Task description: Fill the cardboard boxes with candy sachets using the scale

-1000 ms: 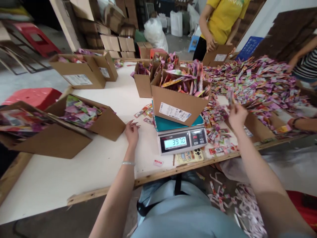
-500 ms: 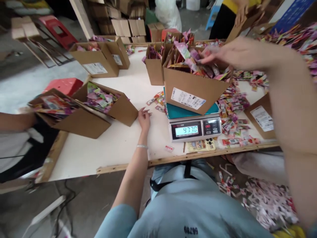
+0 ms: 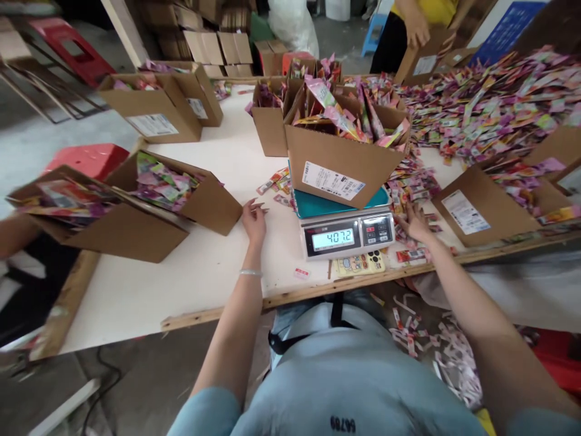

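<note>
A digital scale [image 3: 347, 233] stands near the table's front edge, its display reading 407.2. On its teal pan a cardboard box [image 3: 336, 154] with a white label sits tilted, filled with small colourful snack packets [image 3: 338, 115]. My right hand [image 3: 415, 223] is just right of the scale, fingers spread over loose packets [image 3: 415, 188] on the table; no packet shows lifted in it. My left hand [image 3: 254, 221] rests on the white tabletop, fingers apart and loosely bent, holding nothing. Its fingertips are near the corner of a packet-filled box [image 3: 218, 203].
A large packet heap [image 3: 490, 109] covers the back right. Another labelled box [image 3: 481, 206] lies at right. More filled boxes [image 3: 152, 112] stand at the back left. A phone [image 3: 361, 264] lies partly under the scale. One person's hand [image 3: 416, 27] is at a far box.
My right hand has come down from the box on the scale to the packets beside it. The reading fell from 437.0 to 407.2. My left hand stays on the table.
</note>
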`<state>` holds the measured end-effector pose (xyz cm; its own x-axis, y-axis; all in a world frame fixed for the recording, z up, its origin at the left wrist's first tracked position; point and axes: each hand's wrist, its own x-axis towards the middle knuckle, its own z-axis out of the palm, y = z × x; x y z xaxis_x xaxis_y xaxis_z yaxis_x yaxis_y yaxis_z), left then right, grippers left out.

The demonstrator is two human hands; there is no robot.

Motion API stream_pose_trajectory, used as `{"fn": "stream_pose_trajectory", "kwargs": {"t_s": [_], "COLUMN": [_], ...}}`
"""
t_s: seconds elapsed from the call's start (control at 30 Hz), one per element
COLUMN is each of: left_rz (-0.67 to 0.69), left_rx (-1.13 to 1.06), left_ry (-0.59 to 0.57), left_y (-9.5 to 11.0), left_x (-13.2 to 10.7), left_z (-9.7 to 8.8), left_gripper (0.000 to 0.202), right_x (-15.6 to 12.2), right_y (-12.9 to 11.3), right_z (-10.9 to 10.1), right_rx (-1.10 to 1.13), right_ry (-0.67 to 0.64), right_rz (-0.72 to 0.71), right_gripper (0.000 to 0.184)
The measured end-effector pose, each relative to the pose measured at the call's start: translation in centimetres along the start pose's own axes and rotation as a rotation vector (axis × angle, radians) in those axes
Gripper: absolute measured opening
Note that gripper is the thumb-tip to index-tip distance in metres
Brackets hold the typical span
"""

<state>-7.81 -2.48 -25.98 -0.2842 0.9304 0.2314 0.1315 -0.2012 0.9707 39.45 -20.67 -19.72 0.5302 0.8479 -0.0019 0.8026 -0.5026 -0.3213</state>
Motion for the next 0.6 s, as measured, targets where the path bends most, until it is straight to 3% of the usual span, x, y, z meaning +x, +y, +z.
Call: {"fn": "stream_pose_trajectory", "kwargs": {"t_s": [0.13,0.4,0.5,0.6], "left_rz": [0.008,-0.043,-0.044,-0.045], "left_rx": [0.029,0.016,0.007,0.012], "left_ry": [-0.01,0.0,-0.006,-0.013], "left_y": [0.4,0.9,1.5,1.7], "left_x": [-0.2,0.0,0.2,0.8], "left_z": [-0.2,-0.4,-0.5,-0.6], "left_gripper": [0.033,0.033,0.032,0.029], "right_x": [-0.6,-0.9,-0.8,-0.4], "right_y": [1.0,0.9,1.5,2.7], "right_z": [1.8,0.2,-0.7,-1.8], "right_rx": [0.028,-0.062,-0.02,0.07], "right_ry": [-0.002,0.069,0.009,0.037], "right_rz": [0.045,0.273,0.291,0.229], "right_gripper": [0.055,0.077,0.051,0.035]}}
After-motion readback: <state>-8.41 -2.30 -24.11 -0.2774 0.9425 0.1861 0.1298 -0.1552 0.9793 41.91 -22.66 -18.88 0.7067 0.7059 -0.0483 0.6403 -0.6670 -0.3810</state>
